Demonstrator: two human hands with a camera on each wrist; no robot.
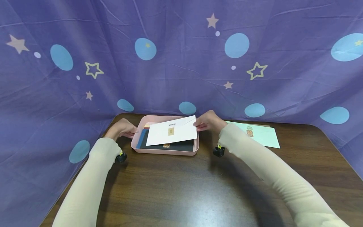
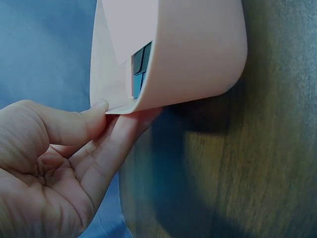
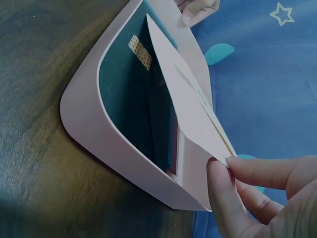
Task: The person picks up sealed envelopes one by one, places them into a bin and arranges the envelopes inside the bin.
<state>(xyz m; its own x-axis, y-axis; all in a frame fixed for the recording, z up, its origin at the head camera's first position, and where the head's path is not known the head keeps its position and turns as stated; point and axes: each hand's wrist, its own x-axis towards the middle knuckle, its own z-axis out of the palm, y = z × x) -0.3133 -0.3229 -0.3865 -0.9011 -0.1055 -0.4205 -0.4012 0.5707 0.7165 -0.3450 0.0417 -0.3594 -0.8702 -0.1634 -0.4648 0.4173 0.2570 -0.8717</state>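
Note:
A pink tray (image 1: 167,152) with rounded corners stands near the back of the table. My left hand (image 1: 124,128) pinches its left rim, thumb on the inside and fingers beneath, as the left wrist view shows. Between thumb and fingertips, my right hand (image 1: 209,121) pinches the right end of a white envelope (image 1: 158,132). That envelope slants over the tray, its right end raised. Under it lie a dark envelope (image 3: 124,99) with a patterned sticker and a blue envelope (image 1: 140,141), partly covered.
To the right, a mint green envelope (image 1: 265,135) with a patterned sticker lies on the brown wooden table (image 1: 175,189), over a brownish edge of something. A purple curtain (image 1: 181,63) with stars and blue dots hangs right behind the table.

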